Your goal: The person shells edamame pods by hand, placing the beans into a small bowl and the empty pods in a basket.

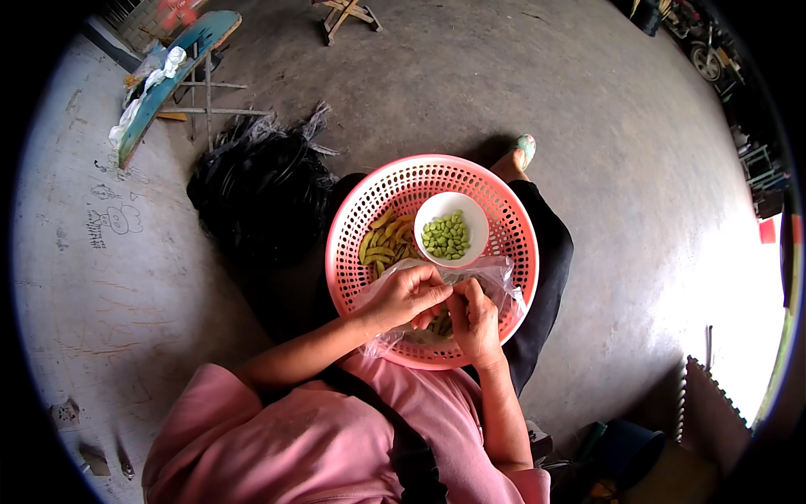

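Observation:
A pink perforated plastic basket (346, 252) rests on my lap. Inside it stands a white bowl (476, 220) holding shelled green beans (445, 237). Yellowish bean pods (383, 244) lie to the bowl's left. A clear plastic bag (501, 273) with greenish pods in it sits at the basket's near side, partly covered by my hands. Over the bag, my left hand (410, 297) and my right hand (475, 322) meet with fingertips pinched together. Whatever lies between the fingers is too small and hidden to make out.
A black stringy heap (260, 189) lies on the concrete floor (621, 160) to the left. Beyond it, a teal board (180, 71) on metal legs carries white cloth. A wooden folding stand (346, 15) is at the top, and a blue container (630, 449) at lower right.

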The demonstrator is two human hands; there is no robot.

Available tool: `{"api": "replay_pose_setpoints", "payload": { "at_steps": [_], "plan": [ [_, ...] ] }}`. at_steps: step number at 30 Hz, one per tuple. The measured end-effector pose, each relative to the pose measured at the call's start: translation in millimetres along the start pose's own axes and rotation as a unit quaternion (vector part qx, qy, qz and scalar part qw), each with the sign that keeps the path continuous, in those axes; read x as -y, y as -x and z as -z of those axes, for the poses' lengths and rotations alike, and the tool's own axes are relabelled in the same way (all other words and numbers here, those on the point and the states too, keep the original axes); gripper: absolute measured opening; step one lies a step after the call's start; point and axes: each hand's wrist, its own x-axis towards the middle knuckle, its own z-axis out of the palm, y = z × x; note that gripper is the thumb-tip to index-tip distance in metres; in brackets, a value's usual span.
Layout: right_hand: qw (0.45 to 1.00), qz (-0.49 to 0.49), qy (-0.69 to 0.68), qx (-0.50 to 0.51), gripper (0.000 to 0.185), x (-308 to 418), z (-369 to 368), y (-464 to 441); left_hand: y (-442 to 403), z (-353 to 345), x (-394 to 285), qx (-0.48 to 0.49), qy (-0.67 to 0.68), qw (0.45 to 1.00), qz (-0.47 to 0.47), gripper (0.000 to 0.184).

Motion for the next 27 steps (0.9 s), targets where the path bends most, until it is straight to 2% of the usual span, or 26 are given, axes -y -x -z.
{"api": "replay_pose_setpoints", "payload": {
  "at_steps": [2,8,20,27],
  "plan": [
    [1.000,0.006,-0.003,0.000,0.008,-2.9,-0.9,0.9,-1.5,0.3,3.5,0.001,-0.025,1.000,-0.007,0.017],
    [0.998,-0.022,-0.053,0.010,0.006,-7.5,-0.3,2.4,-4.1,1.5,3.8,0.023,0.013,1.000,-0.002,0.017],
    [0.976,-0.134,-0.163,0.048,0.006,-12.1,7.6,4.9,-3.7,0.7,9.3,0.055,-0.036,0.997,-0.029,0.012],
    [0.980,-0.133,-0.138,0.051,0.006,-17.7,5.7,6.4,-1.0,1.1,9.7,0.050,-0.089,0.993,-0.058,0.008]
  ]
}}
